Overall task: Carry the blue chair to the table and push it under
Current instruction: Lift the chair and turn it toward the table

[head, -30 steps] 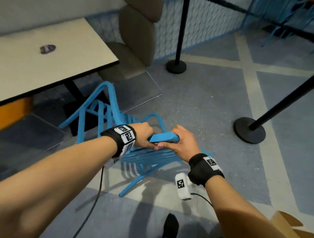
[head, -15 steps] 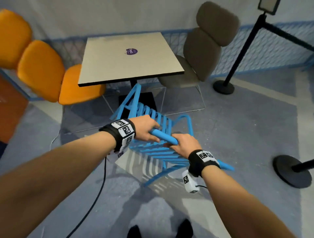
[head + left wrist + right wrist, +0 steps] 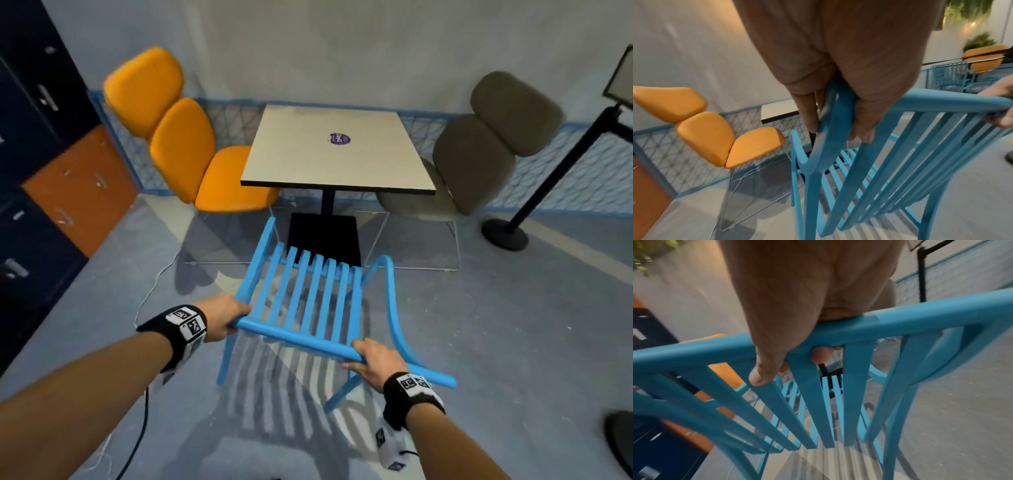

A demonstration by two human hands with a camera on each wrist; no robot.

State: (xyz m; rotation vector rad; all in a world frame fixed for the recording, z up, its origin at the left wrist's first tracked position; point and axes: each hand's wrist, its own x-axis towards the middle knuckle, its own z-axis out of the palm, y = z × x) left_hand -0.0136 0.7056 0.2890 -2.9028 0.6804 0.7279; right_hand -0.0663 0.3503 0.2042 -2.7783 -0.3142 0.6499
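Blue chair (image 3: 308,301) sits tipped in front of the bench (image 3: 337,154), seat facing its near edge, not yet under. Left hand (image 3: 224,317) grip is clamped on the top rail's left corner. Right hand (image 3: 375,361) grip is clamped on the rail further right, thumb (image 3: 764,369) over a back slat.

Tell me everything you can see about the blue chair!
The blue chair is bright sky blue all over, smooth and painted-looking. Its back and seat are made of slats, with a rounded top rail and curved armrests. It sits in front of the square table, seat facing it, not yet pushed under. The left hand grips the rail's left corner, and the right hand grips the rail farther right, thumb on a slat.
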